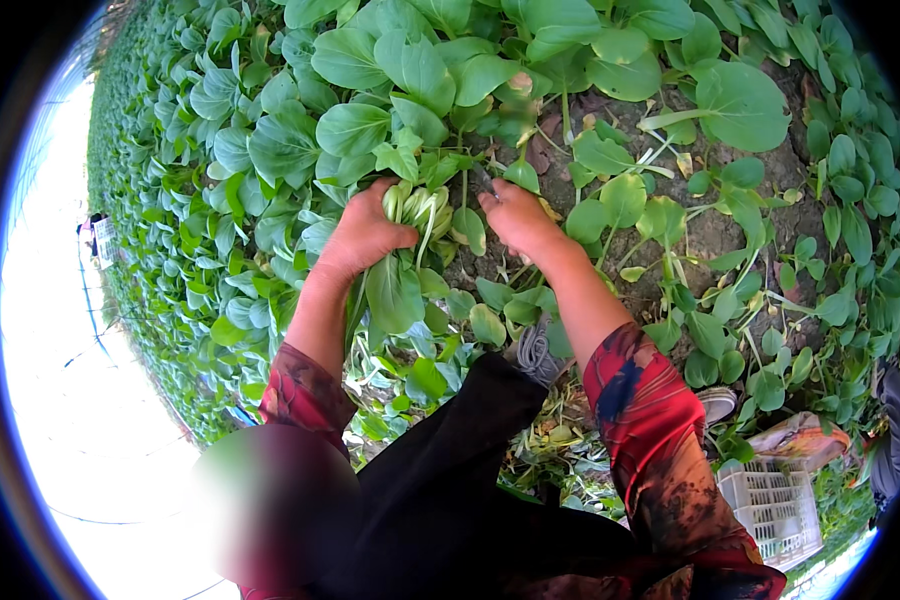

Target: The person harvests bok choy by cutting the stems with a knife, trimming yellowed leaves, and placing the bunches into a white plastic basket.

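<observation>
My left hand (367,232) grips a bunch of cut leafy greens (420,210), likely bok choy. Their pale stem ends face my right hand, and broad leaves hang below my thumb. My right hand (521,221) is closed just to the right of the bunch, low over the soil. A small grey blade (484,178), apparently a knife's, shows beyond its fingers; most of the tool is hidden in the fist. Rooted greens (420,67) with wide leaves stand directly beyond both hands. A leaf on a thin stem (467,225) hangs between the hands.
Bare soil with fallen, yellowing leaves (630,187) lies to the right. Dense greens (195,187) fill the left. A laced shoe (538,352) is below my right hand. At lower right are a white plastic crate (772,510), a sack (802,439) and another person's leg (896,435).
</observation>
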`<state>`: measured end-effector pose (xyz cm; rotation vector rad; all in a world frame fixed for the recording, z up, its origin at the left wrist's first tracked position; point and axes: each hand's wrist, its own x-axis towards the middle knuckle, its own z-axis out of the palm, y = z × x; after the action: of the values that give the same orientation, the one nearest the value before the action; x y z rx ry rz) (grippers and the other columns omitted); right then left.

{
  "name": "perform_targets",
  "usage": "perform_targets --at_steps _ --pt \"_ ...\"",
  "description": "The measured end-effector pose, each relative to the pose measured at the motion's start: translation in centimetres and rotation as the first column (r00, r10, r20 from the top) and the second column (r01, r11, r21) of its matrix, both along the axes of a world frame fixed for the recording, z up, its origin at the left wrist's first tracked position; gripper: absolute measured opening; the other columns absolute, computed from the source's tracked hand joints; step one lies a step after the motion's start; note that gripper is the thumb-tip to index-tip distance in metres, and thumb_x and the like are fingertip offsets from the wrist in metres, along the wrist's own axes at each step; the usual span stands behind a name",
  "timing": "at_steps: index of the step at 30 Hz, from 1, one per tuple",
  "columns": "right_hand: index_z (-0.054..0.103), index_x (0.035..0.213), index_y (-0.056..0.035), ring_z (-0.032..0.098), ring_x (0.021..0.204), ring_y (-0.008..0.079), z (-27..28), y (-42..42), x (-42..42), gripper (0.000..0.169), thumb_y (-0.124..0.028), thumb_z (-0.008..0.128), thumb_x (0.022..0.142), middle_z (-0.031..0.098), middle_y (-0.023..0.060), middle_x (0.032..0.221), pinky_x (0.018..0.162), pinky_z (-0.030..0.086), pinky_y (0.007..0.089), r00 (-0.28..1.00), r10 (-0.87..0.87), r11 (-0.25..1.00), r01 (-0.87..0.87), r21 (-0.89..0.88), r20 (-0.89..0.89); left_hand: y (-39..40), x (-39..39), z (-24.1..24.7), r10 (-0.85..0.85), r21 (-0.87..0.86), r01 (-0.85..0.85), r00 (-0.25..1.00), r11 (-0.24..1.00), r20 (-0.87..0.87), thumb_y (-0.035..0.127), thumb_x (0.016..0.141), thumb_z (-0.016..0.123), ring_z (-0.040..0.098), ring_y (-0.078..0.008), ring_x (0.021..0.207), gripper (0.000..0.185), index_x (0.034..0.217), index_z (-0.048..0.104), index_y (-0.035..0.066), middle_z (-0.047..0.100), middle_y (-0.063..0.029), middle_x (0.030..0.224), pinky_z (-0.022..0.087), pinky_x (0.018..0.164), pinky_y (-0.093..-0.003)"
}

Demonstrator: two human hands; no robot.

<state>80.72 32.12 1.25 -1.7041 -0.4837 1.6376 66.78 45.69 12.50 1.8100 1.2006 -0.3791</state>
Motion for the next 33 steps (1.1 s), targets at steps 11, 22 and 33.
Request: perform_targets --at_steps 11,22,33 --pt "0.048 0.124 -0.0001 0.06 0.058 0.0287 0.8 3.0 0.9 0.045 -0.028 0.04 0.091 0.064 0.0199 0.086 0.059 0.05 0.038 0.92 0.375 0.927 -0.372 -0.042 0.118 0.2 -0.9 -0.3 0.141 -0.097 -0.138 0.99 0.986 0.022 0.006 0.059 0.072 0.062 -0.0203 0.086 0.059 0.114 0.056 -0.004 0.066 -0.0107 0.098 0.048 0.083 -0.0305" --pt "0.055 0.115 -0.0044 0.047 0.049 0.0087 1.8 -5.6 -3.7 0.038 -0.031 0.062 0.09 0.057 0.0037 0.078 0.039 0.04 0.0234 0.526 -0.566 0.74 0.664 -0.11 -0.635 -2.4 -2.1 3.6 0.147 -0.365 -0.086 0.979 0.927 0.141 0.0 0.057 0.071 0.057 -0.0136 0.096 0.068 0.123 0.053 0.0 0.062 -0.0037 0.107 0.043 0.091 -0.0268" --pt "0.059 0.108 0.0017 0.048 0.044 0.0076 8.3 -10.6 -0.4 0.032 -0.003 0.071 0.079 0.057 0.0032 0.069 0.036 0.04 0.0234 0.251 -0.808 0.272 0.961 0.04 -0.533 -5.6 -0.4 8.3 0.454 -0.748 -0.084 0.837 0.659 0.306 -0.004 0.048 0.069 0.059 -0.0269 0.108 0.098 0.14 0.034 -0.002 0.059 -0.0222 0.119 0.039 0.102 -0.0348"
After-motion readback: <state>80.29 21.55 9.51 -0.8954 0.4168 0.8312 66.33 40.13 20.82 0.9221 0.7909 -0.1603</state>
